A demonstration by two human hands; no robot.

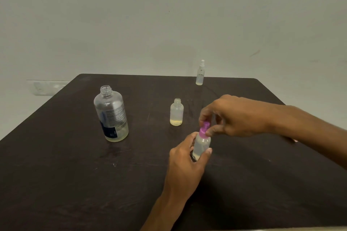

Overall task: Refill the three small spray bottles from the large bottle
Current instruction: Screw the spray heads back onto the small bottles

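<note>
Here, a dark table (56,174) against a pale wall (131,15) bears one large bottle (111,116) and three small bottles; left fingers (207,152) grip one (201,145), right fingers (212,131) pinch its purple cap (203,130)

Dark brown table (56,174) against a pale grey-green wall (169,15), white socket plate (47,87) beyond the table's far left corner.

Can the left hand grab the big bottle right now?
Probably not yet: the left hand grips the small bottle. The way to the big bottle looks free once it lets go.
</note>
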